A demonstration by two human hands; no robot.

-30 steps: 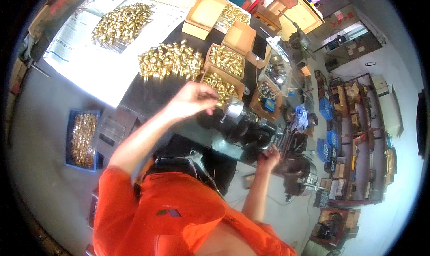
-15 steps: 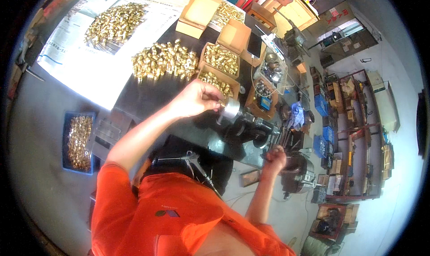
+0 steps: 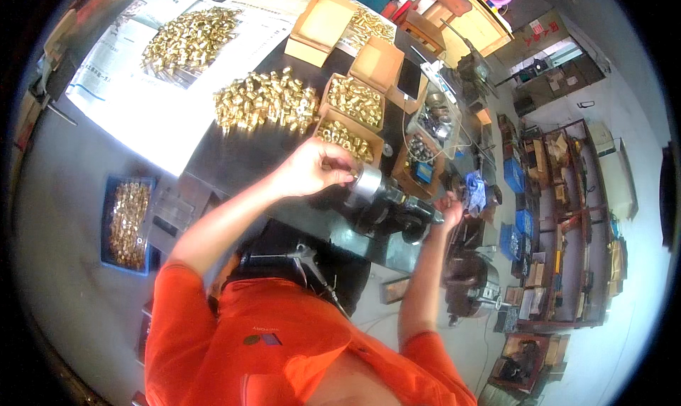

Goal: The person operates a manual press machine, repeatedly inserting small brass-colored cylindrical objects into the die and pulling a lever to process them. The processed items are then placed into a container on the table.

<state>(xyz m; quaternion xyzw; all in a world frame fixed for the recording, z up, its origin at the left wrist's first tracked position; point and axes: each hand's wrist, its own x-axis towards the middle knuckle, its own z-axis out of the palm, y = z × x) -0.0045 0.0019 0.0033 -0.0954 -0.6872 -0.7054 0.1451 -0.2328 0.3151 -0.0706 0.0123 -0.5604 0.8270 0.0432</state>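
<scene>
My left hand (image 3: 316, 168) pinches a small brass fitting (image 3: 354, 173) against the front face of a silver round chuck (image 3: 367, 182). The chuck sits at the left end of a dark bench machine (image 3: 397, 207). At the machine's right end, my right hand (image 3: 448, 211) is closed, its fingers curled; what they grip is hidden. Just beyond my left hand stand two cardboard boxes of brass fittings, a nearer box (image 3: 378, 149) and a farther box (image 3: 384, 108). A loose heap of brass fittings (image 3: 266, 102) lies on the dark tabletop to their left.
Another brass heap (image 3: 191, 40) lies on newspaper (image 3: 106, 97) at the far left. A blue bin (image 3: 106, 244) of small parts stands low on the left. An air gun (image 3: 306, 253) lies near my waist. A blue cloth (image 3: 474, 191) and a motor-like housing (image 3: 472, 285) are at the right.
My right hand has moved up and away from me, to the machine's right end. My left hand stays at the chuck, and the whole view has shifted slightly.
</scene>
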